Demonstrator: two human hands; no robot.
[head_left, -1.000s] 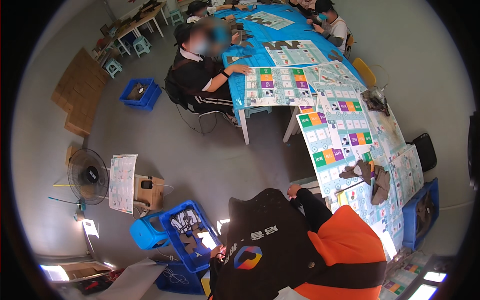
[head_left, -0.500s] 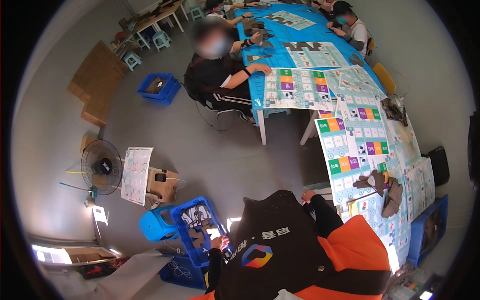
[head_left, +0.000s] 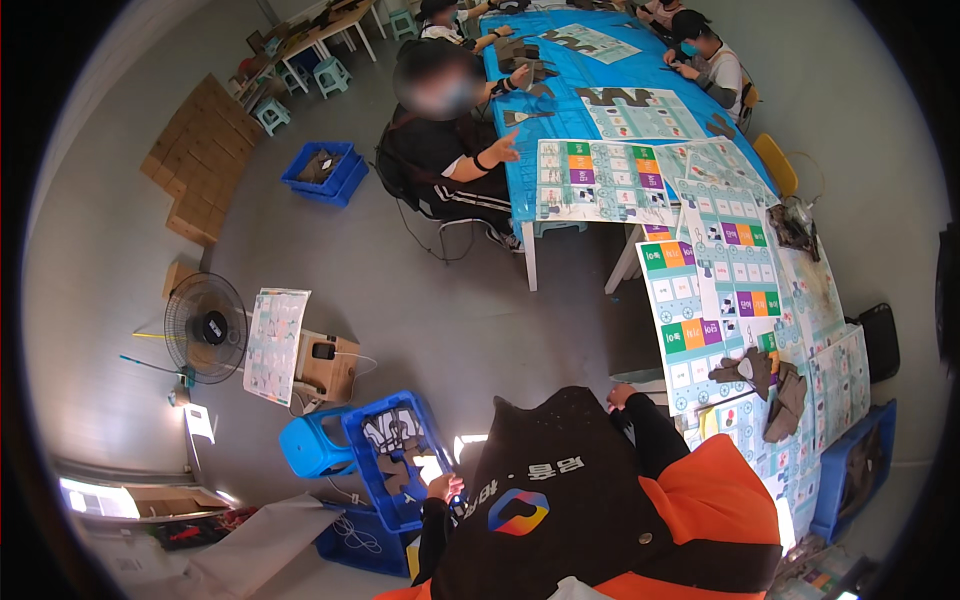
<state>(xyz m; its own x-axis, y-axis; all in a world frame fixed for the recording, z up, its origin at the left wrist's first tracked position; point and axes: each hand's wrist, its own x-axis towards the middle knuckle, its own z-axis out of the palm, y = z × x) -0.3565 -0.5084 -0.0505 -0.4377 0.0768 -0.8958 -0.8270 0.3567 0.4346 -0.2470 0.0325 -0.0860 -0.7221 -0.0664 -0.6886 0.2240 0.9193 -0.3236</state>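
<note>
The left hand [head_left: 441, 488] rests on the rim of the blue crate [head_left: 368, 475], its grip too small to judge; dark pieces fill the crate, their count unclear. The right hand [head_left: 622, 396] lies at the table [head_left: 690, 370] edge, its grip also unreadable. Two brown pieces [head_left: 768, 385] lie on the table nearby.

One view only: a fisheye camera worn on the head, looking steeply down over the person's own vest [head_left: 590, 500] from close above. It takes in the grey floor [head_left: 420, 290] to the left and the long bench [head_left: 700, 260] curving away up and right, edges bending toward the rim
</note>
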